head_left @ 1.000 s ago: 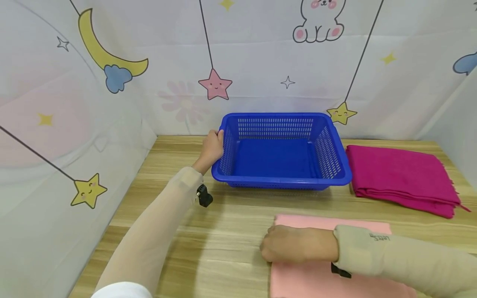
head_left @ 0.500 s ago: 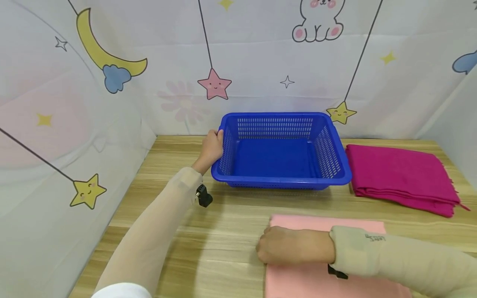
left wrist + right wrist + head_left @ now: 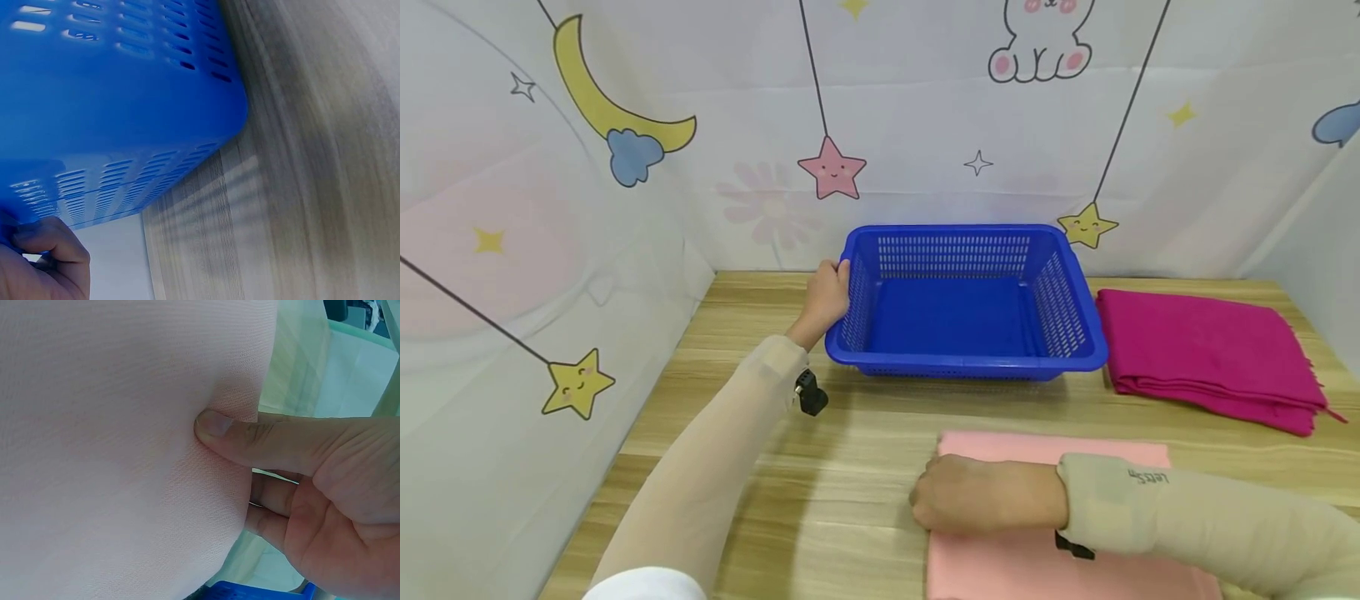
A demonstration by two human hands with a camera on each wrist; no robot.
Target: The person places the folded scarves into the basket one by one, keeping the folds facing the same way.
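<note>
My left hand (image 3: 827, 296) grips the left rim of a blue plastic basket (image 3: 966, 363), its fingers curled over the edge. The basket has slotted walls, and nothing lies in it. In the left wrist view the curled fingers (image 3: 65, 250) show at the basket's handle end. Nearer to me, my right hand (image 3: 962, 497) pinches the left edge of a folded pink cloth (image 3: 1045, 571). The right wrist view shows the thumb (image 3: 228, 434) pressed on one face of the cloth, with the other fingers partly hidden behind it. The right forearm covers part of the cloth.
A folded magenta cloth (image 3: 1210, 354) with a fringed edge lies right of the basket, close against it. Behind the wooden table (image 3: 850, 533) stands a printed white curtain (image 3: 917, 117), which also encloses the left and right sides.
My right hand and the pink cloth have shifted slightly to the left. The left hand keeps its grip, and the basket stays in place.
</note>
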